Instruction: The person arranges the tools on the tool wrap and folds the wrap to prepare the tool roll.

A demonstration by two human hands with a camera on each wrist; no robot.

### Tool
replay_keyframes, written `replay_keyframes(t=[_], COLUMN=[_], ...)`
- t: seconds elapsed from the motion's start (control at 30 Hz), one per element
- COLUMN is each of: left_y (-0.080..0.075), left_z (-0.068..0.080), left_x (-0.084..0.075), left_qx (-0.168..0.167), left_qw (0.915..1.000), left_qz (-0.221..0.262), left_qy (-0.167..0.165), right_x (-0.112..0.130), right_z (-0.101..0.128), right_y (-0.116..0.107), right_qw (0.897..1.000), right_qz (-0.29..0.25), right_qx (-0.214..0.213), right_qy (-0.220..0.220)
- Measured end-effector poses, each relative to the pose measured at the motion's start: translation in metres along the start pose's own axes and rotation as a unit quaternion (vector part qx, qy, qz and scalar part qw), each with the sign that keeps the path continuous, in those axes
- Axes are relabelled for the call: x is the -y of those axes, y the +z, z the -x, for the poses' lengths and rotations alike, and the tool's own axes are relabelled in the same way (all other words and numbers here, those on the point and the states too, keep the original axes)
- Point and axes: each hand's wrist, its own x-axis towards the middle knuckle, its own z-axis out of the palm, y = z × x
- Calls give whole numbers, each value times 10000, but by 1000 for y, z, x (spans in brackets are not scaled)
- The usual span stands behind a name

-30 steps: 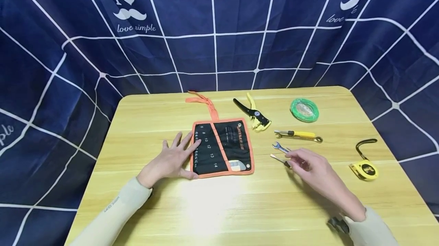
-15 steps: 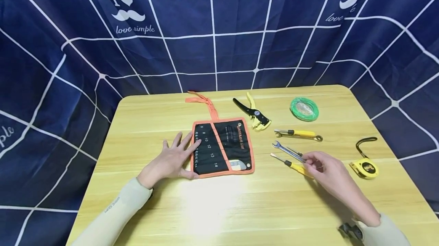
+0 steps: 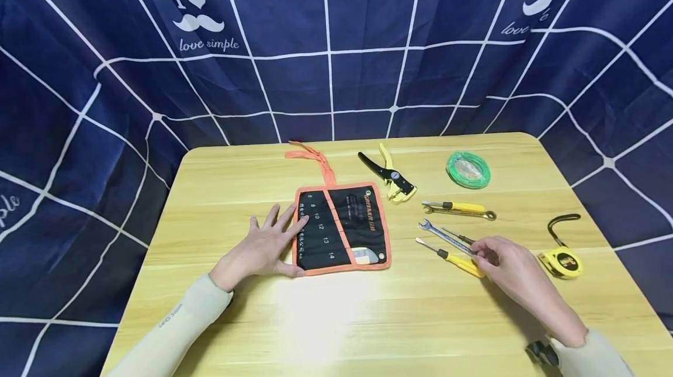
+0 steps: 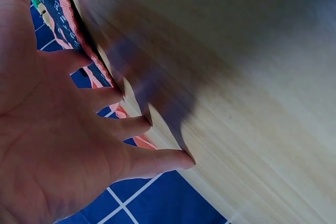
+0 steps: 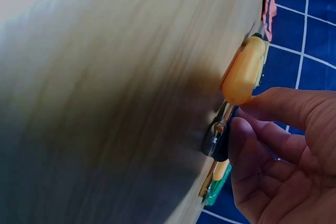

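Observation:
A black tool pouch (image 3: 363, 207) with orange edging lies flat on the table. A grey-and-cream tool (image 3: 365, 255) shows at its lower pocket. My left hand (image 3: 265, 245) rests spread at the pouch's left side, fingertips on its edge. My right hand (image 3: 507, 266) pinches the near end of a combination wrench (image 3: 444, 237) between thumb and finger. Its open jaw points left, towards the pouch. Beside the wrench lies a yellow-handled screwdriver (image 3: 457, 261), and on its far side a thin dark tool (image 3: 458, 235), partly hidden by the hand.
Farther back lie a yellow-and-black wire stripper (image 3: 394, 175), a coil of green wire (image 3: 468, 169), another yellow screwdriver (image 3: 465, 207) and a second wrench (image 3: 490, 215). A yellow tape measure (image 3: 561, 263) sits at the right. Blue curtain (image 3: 294, 85) surrounds the table.
My right hand has moved right and nearer, back along the wrench, uncovering the wrench and the screwdriver's yellow handle. My left hand stays on the pouch.

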Motion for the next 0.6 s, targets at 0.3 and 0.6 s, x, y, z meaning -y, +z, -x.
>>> replay_keyframes(t=[0.3, 0.6], left_y=[0, 2], left_z=[1, 1], left_x=[-1, -1], left_qx=[-26, -65], left_qw=[10000, 10000], left_qz=[-46, -53], left_qy=[25, 28], right_x=[-6, -14], right_z=[-4, -9], right_y=[3, -2], right_qw=[9997, 9948], right_qz=[96, -32], right_qx=[202, 938], right_qy=[-19, 389])
